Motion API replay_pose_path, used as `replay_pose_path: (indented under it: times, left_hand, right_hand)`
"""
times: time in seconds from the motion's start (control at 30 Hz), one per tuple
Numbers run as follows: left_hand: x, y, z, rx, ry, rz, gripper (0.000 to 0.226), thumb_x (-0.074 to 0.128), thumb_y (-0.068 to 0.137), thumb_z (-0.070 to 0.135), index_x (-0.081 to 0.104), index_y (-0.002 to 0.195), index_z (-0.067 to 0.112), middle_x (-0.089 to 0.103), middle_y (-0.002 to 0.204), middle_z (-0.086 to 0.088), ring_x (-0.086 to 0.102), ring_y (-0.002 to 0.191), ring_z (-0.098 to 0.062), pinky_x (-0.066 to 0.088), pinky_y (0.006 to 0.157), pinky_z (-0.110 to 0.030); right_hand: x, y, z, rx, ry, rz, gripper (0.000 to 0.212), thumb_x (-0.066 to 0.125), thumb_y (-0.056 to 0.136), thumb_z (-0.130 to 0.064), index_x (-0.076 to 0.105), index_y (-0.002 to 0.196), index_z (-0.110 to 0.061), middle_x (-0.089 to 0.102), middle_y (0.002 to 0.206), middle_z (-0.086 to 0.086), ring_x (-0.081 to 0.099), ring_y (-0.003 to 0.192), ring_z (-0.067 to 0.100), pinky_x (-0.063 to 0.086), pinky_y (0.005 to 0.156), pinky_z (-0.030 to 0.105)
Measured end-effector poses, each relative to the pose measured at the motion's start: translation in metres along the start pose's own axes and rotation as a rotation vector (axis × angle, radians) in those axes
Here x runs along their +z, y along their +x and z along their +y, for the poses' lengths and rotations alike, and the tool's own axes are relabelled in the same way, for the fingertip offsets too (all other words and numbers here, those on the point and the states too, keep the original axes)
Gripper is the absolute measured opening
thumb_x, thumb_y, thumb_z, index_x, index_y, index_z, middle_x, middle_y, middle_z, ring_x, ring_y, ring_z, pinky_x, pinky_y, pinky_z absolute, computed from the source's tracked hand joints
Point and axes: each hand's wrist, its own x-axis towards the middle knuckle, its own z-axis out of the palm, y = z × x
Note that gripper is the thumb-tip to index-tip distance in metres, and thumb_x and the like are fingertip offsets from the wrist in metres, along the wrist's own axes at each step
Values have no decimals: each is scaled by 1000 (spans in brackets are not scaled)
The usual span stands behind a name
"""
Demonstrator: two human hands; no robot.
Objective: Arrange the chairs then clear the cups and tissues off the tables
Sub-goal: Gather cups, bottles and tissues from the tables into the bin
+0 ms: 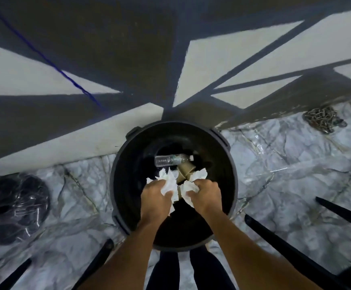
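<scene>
Head view: both hands are hanging over the open mouth of a round black trash bin (116,174). Left hand (156,198) is gripping a crumpled white tissue wad (168,184), fingers curled tight around it. Right hand (205,195) is gripping a second tissue wad (199,175), fingers clamped on it the same way. Brown paper cups (184,171) are showing between and just past the two wads; can't tell whether they are being held or lying in the bin. A clear plastic bottle (172,160) is lying on its side deep in the bin, beyond the cups. Bin is standing on a marble-pattern floor (296,164). A round glossy black object (13,208) is lying on the floor to the left, well apart from the bin. A metal chain (323,119) is sitting heaped at far right. Dark chair legs (275,239) are angling in at lower right and lower left.
</scene>
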Motion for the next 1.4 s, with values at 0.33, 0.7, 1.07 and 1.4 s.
replay_pose_path:
  times: [0.33,0.7,1.07,1.4]
  left_hand:
    - [136,75,-123,-213,82,-170,19,78,79,13,72,96,11,71,100,-9,66,93,-26,49,79,-27]
    - [166,93,-147,-297,212,-388,44,72,82,24,65,125,16,64,124,-11,61,113,-29,54,92,-37]
    - [19,44,-19,-84,304,-298,32,69,77,15,68,108,25,70,103,-1,66,91,-21,58,78,-36]
    - [-119,-78,120,115,302,-350,39,69,72,21,68,111,21,65,106,0,61,102,-21,54,87,-35]
  right_hand:
    - [141,131,58,173,-58,-115,25,59,95,-10,65,118,-1,64,121,14,60,115,30,46,93,30]
    - [173,158,89,214,-210,-296,41,53,99,-16,50,139,-6,49,141,16,49,129,30,38,75,3]
    - [0,55,1,-77,-282,-337,42,58,97,-17,51,137,-6,54,136,13,54,123,29,50,89,16]
    - [-166,-110,-51,-235,-322,-198,29,65,79,-26,69,107,-18,67,106,7,65,102,28,54,82,31]
